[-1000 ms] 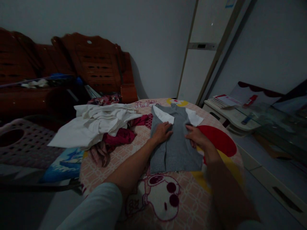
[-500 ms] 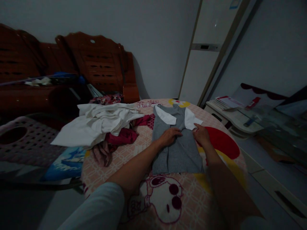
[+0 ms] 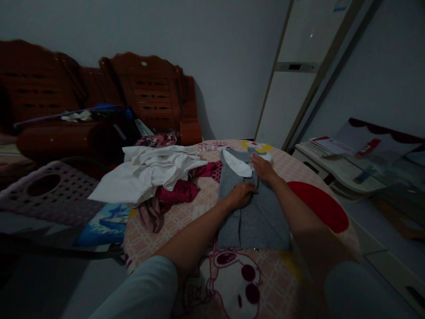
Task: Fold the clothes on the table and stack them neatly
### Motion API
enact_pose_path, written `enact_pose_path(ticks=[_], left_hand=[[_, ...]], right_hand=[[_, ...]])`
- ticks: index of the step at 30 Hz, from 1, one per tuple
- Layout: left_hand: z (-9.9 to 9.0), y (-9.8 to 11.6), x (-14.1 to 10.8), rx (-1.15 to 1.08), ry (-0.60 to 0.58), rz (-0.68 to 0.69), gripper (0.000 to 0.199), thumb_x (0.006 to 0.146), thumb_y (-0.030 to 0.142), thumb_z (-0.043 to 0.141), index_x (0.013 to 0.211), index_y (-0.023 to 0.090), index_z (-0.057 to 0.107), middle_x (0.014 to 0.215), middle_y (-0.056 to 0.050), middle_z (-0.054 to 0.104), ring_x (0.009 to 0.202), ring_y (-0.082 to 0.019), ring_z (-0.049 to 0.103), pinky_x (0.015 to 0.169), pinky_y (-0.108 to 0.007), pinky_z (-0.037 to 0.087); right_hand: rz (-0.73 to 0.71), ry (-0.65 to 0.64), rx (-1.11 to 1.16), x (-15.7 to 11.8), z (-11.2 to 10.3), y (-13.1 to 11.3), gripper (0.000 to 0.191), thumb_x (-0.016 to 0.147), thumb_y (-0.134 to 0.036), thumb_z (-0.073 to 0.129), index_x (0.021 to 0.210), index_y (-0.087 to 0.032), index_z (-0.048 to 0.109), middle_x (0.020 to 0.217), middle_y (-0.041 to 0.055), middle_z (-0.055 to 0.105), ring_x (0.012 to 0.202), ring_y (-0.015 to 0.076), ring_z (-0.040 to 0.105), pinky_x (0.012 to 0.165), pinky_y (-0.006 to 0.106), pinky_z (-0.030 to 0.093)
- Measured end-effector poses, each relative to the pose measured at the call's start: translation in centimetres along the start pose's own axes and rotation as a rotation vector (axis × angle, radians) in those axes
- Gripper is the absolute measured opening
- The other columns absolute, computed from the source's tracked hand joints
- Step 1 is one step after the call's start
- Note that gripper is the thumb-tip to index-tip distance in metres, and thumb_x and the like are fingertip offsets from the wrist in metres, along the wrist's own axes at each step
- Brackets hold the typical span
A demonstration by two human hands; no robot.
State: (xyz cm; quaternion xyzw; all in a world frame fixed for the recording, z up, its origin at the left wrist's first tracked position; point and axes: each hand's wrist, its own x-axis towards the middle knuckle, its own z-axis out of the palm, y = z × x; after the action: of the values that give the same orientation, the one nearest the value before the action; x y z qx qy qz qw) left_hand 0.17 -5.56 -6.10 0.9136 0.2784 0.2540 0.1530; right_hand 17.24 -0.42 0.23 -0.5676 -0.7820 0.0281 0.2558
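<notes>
A grey knitted garment (image 3: 265, 221) with white collar or sleeve pieces (image 3: 237, 163) lies spread on the round table, its ribbed hem towards me. My left hand (image 3: 242, 195) rests on the middle of the garment by its front edge, fingers stretched over the knit. Farther up, my right hand (image 3: 262, 167) lies on the garment's upper right part, fingers extended towards the neckline and partly covering the right white piece. A slanting crease runs across the lower right of the knit. The cloth beneath both palms is hidden.
A heap of white cloth (image 3: 149, 173) lies to the left, with dark red cloth (image 3: 177, 190) under it. The patterned tablecloth (image 3: 195, 208) covers the table. Beyond stand a wooden bench (image 3: 142, 88), a pink woven basket (image 3: 69, 186) and, at right, a cabinet (image 3: 335, 170) with papers.
My right hand has moved from the garment's right edge up and inward, and the right white piece is now mostly covered. My left hand stays on the garment. The view has shifted slightly.
</notes>
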Motion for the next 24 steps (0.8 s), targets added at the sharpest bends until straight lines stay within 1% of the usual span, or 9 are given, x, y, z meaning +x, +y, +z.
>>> enact_pose_path(ticks=[2, 3, 6, 10, 12, 14, 18, 21, 24], left_hand=[[-0.2, 0.0, -0.1, -0.008, 0.033, -0.030, 0.044, 0.080, 0.002, 0.045, 0.108, 0.018, 0.076, 0.123, -0.010, 0.068, 0.109, -0.020, 0.065, 0.098, -0.033, 0.051], [-0.3, 0.0, -0.2, -0.013, 0.043, -0.044, 0.044, 0.080, 0.002, 0.045, 0.107, 0.018, 0.076, 0.119, -0.009, 0.069, 0.106, -0.020, 0.066, 0.097, -0.033, 0.052], [-0.3, 0.0, -0.2, -0.027, 0.054, -0.071, 0.044, 0.079, 0.002, 0.044, 0.106, 0.016, 0.076, 0.110, -0.009, 0.072, 0.099, -0.019, 0.067, 0.094, -0.031, 0.053], [-0.2, -0.1, 0.0, -0.024, 0.066, -0.081, 0.042, 0.080, 0.002, 0.045, 0.103, 0.017, 0.076, 0.105, -0.009, 0.073, 0.099, -0.019, 0.066, 0.095, -0.032, 0.052], [-0.2, -0.2, 0.1, -0.020, 0.060, -0.082, 0.041, 0.079, 0.003, 0.045, 0.101, 0.017, 0.077, 0.104, -0.008, 0.073, 0.099, -0.019, 0.066, 0.095, -0.033, 0.052], [-0.1, -0.4, 0.2, -0.027, 0.052, -0.078, 0.041, 0.079, 0.003, 0.045, 0.100, 0.017, 0.077, 0.103, -0.007, 0.074, 0.100, -0.019, 0.066, 0.095, -0.033, 0.052], [-0.1, -0.9, 0.2, -0.059, 0.057, -0.094, 0.039, 0.079, 0.004, 0.047, 0.099, 0.017, 0.077, 0.103, -0.006, 0.074, 0.100, -0.019, 0.066, 0.096, -0.032, 0.051], [-0.3, -1.0, 0.2, -0.073, 0.063, -0.116, 0.037, 0.079, 0.005, 0.048, 0.099, 0.016, 0.077, 0.104, -0.007, 0.074, 0.100, -0.020, 0.066, 0.096, -0.032, 0.051], [-0.4, -0.9, 0.2, -0.081, 0.060, -0.114, 0.037, 0.080, 0.005, 0.047, 0.099, 0.016, 0.077, 0.104, -0.007, 0.075, 0.100, -0.020, 0.066, 0.096, -0.032, 0.051]], right_hand=[[-0.141, -0.009, 0.147, 0.5, 0.9, -0.5, 0.059, 0.081, -0.010, 0.045, 0.139, -0.014, 0.054, 0.144, 0.0103, 0.056, 0.137, 0.0228, 0.046, 0.116, 0.041, 0.034], [-0.148, 0.003, 0.192, 0.4, 1.2, -0.5, 0.062, 0.079, -0.009, 0.044, 0.141, -0.013, 0.052, 0.145, 0.0101, 0.055, 0.137, 0.0222, 0.046, 0.117, 0.041, 0.033], [-0.004, 0.037, 0.226, -1.1, 1.1, 0.4, 0.063, 0.076, -0.006, 0.042, 0.137, -0.010, 0.056, 0.137, 0.0126, 0.061, 0.129, 0.0233, 0.055, 0.113, 0.040, 0.038], [0.173, 0.003, 0.194, -4.4, -0.1, 1.8, 0.046, 0.074, -0.007, 0.048, 0.111, -0.014, 0.073, 0.115, 0.0097, 0.074, 0.114, 0.0237, 0.065, 0.105, 0.038, 0.045], [0.245, -0.009, 0.224, -6.2, -0.6, 1.9, 0.034, 0.074, -0.010, 0.054, 0.099, -0.015, 0.076, 0.101, 0.0092, 0.077, 0.101, 0.0228, 0.070, 0.096, 0.035, 0.051], [0.345, -0.032, 0.305, -7.9, -1.0, 1.5, 0.028, 0.073, -0.013, 0.058, 0.096, -0.014, 0.075, 0.085, 0.0072, 0.076, 0.080, 0.0193, 0.071, 0.079, 0.030, 0.055], [0.479, -0.255, 0.497, -11.3, -2.1, -0.8, 0.016, 0.076, -0.019, 0.058, 0.086, -0.014, 0.071, 0.059, -0.0010, 0.064, 0.047, 0.0111, 0.057, 0.046, 0.020, 0.043], [0.398, -0.431, 0.527, -13.4, -3.1, -2.6, 0.011, 0.076, -0.026, 0.063, 0.072, -0.016, 0.066, 0.054, -0.0032, 0.058, 0.046, 0.0095, 0.052, 0.043, 0.019, 0.038], [0.342, -0.526, 0.552, -15.1, -3.8, -3.9, 0.013, 0.068, -0.025, 0.070, 0.075, -0.017, 0.063, 0.054, -0.0053, 0.057, 0.048, 0.0090, 0.051, 0.044, 0.018, 0.037]])
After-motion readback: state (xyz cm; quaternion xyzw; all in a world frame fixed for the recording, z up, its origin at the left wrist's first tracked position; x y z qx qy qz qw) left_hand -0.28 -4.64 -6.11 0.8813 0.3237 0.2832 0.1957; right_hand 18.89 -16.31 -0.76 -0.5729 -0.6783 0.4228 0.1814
